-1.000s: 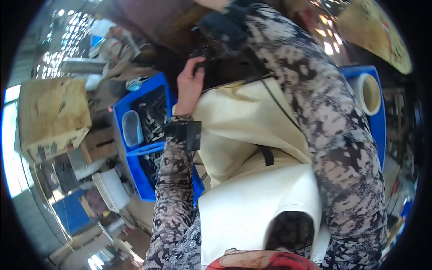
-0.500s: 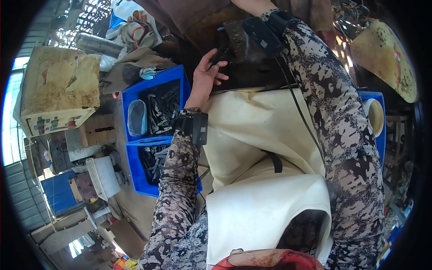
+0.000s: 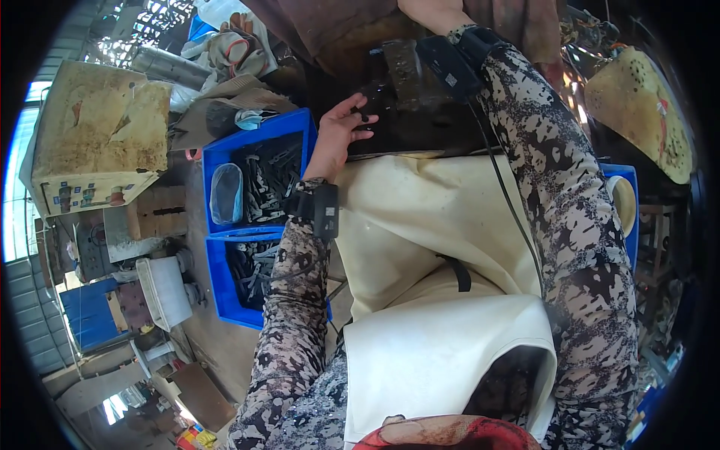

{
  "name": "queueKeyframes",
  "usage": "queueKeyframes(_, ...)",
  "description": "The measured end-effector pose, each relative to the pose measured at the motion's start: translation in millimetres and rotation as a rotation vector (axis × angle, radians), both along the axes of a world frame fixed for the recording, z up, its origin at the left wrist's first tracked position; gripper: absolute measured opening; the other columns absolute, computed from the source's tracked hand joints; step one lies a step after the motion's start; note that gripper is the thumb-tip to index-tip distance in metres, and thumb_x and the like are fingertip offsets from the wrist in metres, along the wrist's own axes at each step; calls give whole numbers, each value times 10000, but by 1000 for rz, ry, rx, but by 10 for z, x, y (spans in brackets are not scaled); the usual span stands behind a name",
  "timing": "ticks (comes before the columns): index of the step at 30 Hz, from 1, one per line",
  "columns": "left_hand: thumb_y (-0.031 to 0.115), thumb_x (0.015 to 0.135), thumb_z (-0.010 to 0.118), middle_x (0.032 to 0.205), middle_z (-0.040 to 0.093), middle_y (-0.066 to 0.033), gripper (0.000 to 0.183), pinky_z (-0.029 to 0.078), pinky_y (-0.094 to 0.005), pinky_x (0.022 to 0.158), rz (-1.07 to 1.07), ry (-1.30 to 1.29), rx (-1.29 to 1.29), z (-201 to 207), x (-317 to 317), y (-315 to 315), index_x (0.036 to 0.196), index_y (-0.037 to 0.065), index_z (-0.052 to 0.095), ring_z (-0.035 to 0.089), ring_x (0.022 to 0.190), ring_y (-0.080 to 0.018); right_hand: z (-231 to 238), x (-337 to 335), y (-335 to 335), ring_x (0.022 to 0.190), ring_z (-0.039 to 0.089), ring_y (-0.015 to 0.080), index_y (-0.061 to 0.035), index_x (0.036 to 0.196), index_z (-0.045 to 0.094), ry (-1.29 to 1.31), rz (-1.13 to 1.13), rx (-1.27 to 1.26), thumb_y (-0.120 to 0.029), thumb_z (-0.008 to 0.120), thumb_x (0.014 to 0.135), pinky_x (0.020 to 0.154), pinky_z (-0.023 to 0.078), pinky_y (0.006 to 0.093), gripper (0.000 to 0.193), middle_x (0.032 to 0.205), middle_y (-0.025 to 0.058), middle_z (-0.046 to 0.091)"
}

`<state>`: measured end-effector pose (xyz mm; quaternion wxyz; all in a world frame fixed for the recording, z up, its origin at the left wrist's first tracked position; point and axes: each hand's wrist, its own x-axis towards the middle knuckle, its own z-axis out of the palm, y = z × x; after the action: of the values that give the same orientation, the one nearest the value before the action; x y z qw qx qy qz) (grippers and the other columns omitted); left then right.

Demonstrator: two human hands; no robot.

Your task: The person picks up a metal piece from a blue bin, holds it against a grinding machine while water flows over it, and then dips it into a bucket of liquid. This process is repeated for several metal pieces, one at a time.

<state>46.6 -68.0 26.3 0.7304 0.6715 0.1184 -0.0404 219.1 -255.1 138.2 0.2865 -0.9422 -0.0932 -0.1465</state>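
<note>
My left hand point(image 3: 337, 140) reaches over the dark work surface point(image 3: 405, 135), just past the far right corner of a blue bin. Its fingers are apart and slightly bent; a small dark shape by the fingertips blends into the background. At the top edge, my right hand point(image 3: 435, 15) is cut off by the picture, so its fingers are hidden. Between the hands stands a dirty, clear-looking plate point(image 3: 405, 75). Many dark, narrow metal pieces point(image 3: 262, 180) fill the far blue bin point(image 3: 307, 142), beside a pale blue-rimmed oval container point(image 3: 226, 193).
A nearer blue bin point(image 3: 225, 300) holds similar pieces. Far left stands a stained yellowish control box point(image 3: 105, 120); used gloves point(image 3: 236, 52) lie behind the bins. To the right are a stained curved panel point(image 3: 637, 112) and a blue crate point(image 3: 632, 225). A cream apron point(image 3: 427, 202) covers my lap.
My left hand has shifted slightly down and its fingers have drawn in a little. My right hand has moved slightly right. The whole view has shifted a little.
</note>
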Motion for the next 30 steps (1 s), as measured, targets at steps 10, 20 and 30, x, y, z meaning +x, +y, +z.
queueKeyframes(10,-37,838,465,1070,689,-127,424,528,-271,682,-20,-55,576,-277,16,-72,1237,-24,609,679,785,-178,-26,-21,99,896,679,372,18,1015,591,-5,-10,25,-376,582,913,764,526,475,407,926,216,690)
queueKeyframes(20,1,779,523,1033,699,-155,425,521,-327,783,-109,-167,983,-320,-1,-79,1183,22,655,688,820,-241,-98,-6,51,881,681,375,16,1017,585,-19,0,4,-377,580,913,749,530,469,406,905,211,690)
queueKeyframes(30,55,810,526,1056,700,-123,362,501,-380,884,-88,-145,1174,-239,-3,-111,1137,67,681,641,1008,-304,50,-60,126,941,669,385,13,1034,593,80,-46,45,-390,585,910,801,517,481,421,964,228,686)
